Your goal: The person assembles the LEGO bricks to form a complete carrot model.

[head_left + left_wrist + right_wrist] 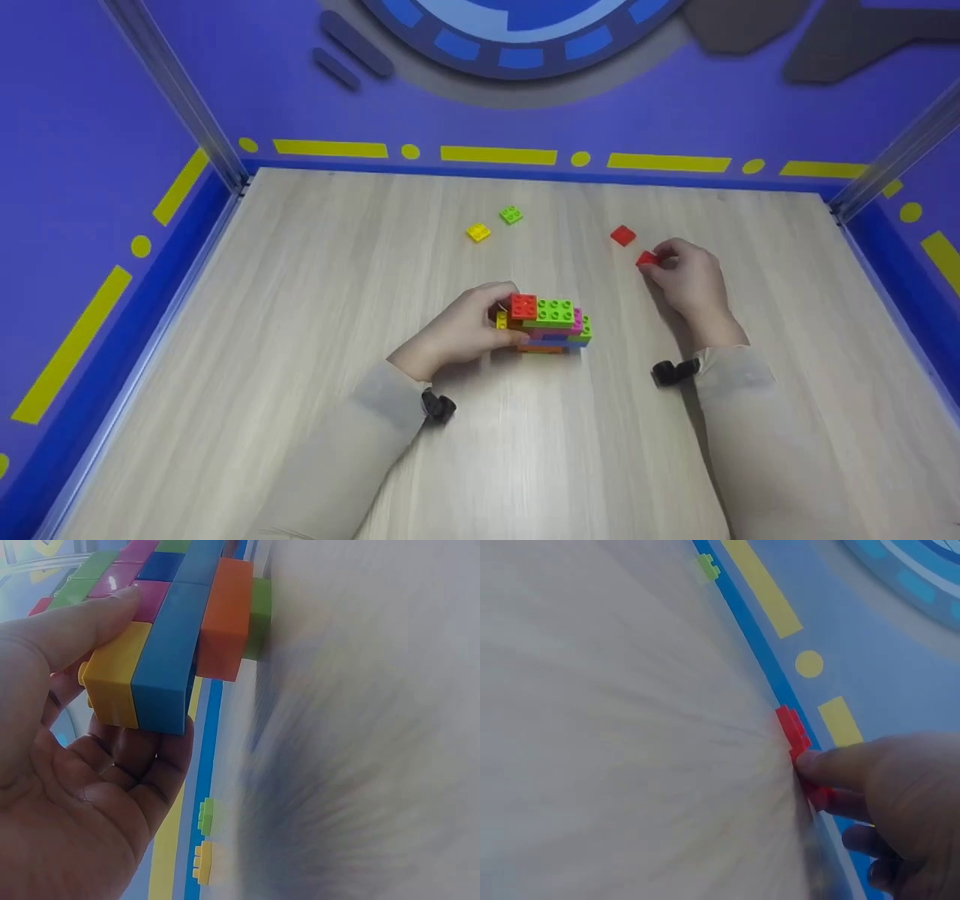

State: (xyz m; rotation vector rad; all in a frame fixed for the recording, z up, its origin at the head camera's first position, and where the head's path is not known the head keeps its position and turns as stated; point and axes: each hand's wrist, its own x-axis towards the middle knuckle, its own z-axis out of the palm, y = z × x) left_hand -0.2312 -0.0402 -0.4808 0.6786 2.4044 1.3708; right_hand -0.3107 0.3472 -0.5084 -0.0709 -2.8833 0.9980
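while the left hand [457, 330] curls round the near-left end of the brick stack [547, 324] in the middle of the table [315, 300], thumb on top and fingers wrapped under the yellow and blue bricks as the left wrist view shows, the right hand [686, 277] sits well apart to the right, its fingertips pinched on a small red brick [646, 259] that rests on or just above the wood. a second red brick [622, 235] lies just beyond it, untouched, and a yellow brick [478, 232] and a green brick [511, 214] lie side by side further back toward the blue wall [525, 112]. the stack is several layers deep — a red brick and a long green one on top, pink, blue and orange below — and it stands flat on the table. to do this step well, i judge the pinch on the small red brick should sit on its side faces, leaving the studs and underside free, so it can be brought over level and seated squarely. the left hand should hold the stack down firmly rather than lift it, since pressing a brick on will tip a loosely held stack. the right wrist view is blurred, so how deep the grip sits is hard to tell.
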